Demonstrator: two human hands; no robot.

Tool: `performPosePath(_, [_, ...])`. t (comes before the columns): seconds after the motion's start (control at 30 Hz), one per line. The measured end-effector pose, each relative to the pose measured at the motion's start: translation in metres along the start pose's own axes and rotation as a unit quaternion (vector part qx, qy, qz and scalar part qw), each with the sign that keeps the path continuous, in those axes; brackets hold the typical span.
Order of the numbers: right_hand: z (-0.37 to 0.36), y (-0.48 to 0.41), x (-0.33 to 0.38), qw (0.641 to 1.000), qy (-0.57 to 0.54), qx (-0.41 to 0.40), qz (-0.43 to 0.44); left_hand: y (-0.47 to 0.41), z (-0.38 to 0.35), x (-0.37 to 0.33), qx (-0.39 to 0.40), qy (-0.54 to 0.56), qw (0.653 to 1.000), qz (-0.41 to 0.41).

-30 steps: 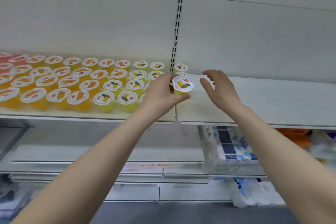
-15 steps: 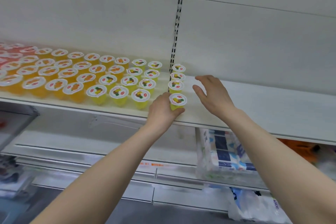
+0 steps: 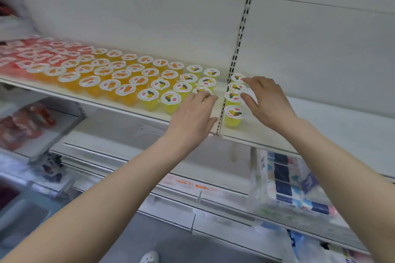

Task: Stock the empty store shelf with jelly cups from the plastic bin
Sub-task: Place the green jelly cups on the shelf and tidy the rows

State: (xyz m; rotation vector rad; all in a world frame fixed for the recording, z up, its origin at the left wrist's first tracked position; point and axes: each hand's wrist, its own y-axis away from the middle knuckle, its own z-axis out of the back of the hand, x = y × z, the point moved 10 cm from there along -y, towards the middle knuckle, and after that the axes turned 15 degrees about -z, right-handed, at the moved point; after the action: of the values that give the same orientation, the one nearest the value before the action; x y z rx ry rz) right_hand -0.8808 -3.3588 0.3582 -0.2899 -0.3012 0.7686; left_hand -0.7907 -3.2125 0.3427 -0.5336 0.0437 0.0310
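Nearest to me, far below the front cup (image 3: 233,116), I see the toe of a shoe (image 3: 149,257) on the floor. Below the cup and a little to its right, wrapped packs (image 3: 295,188) lie on a lower level. The plastic bin I cannot make out with certainty, because the low left part is blurred.

My left hand (image 3: 192,117) is just left of the front cup, with a small gap between them. Its fingers are relaxed and a little spread, and it holds nothing. One second ago this hand carried the cup in the air, and half a second ago it was setting it down at the edge. So the cup is now released: it stands upright by itself on the shelf (image 3: 320,130), close to the front edge. My right hand (image 3: 269,102) is just right of the cup and somewhat behind it. It is wide open and also holds nothing. Its fingertips come near the lids behind the cup; whether they touch, I cannot tell.

Directly behind the front cup stands a line of cups (image 3: 233,96), three of them, so it makes the fourth. To its left are the yellow cups (image 3: 171,100), further left the orange cups (image 3: 111,70), and farthest left the red cups (image 3: 32,57). Behind the cup, a slotted rail (image 3: 241,34) goes up the back wall.

I judge this placement finished. The next cup should begin a new line to the right of the front cup.
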Motion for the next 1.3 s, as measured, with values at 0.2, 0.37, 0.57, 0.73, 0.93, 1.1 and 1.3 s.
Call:
performPosePath(0.2, [0.008, 0.005, 0.077, 0.995, 0.011, -0.03, 0.097, 0.033, 0.045, 0.069, 0.014, -0.101, 0.995, 0.008])
performPosePath(0.37, [-0.005, 0.004, 0.162, 0.986, 0.023, -0.028, 0.161, 0.083, 0.081, 0.131, 0.02, -0.136, 0.99, 0.033])
performPosePath(0.57, [-0.028, 0.011, 0.297, 0.973, 0.003, -0.027, 0.23, 0.164, 0.127, 0.214, 0.033, -0.166, 0.983, 0.07])
performPosePath(0.73, [-0.061, 0.029, 0.423, 0.958, -0.03, -0.009, 0.284, 0.252, 0.168, 0.29, 0.043, -0.18, 0.975, 0.12])
performPosePath(0.93, [-0.11, 0.061, 0.568, 0.936, -0.062, 0.019, 0.347, 0.372, 0.212, 0.369, 0.052, -0.186, 0.961, 0.198])
performPosePath(1.1, [-0.158, 0.093, 0.667, 0.911, -0.087, 0.073, 0.396, 0.471, 0.227, 0.415, 0.052, -0.177, 0.941, 0.284])
performPosePath(1.3, [-0.214, 0.121, 0.77, 0.869, -0.123, 0.127, 0.462, 0.57, 0.228, 0.461, 0.056, -0.159, 0.902, 0.399])
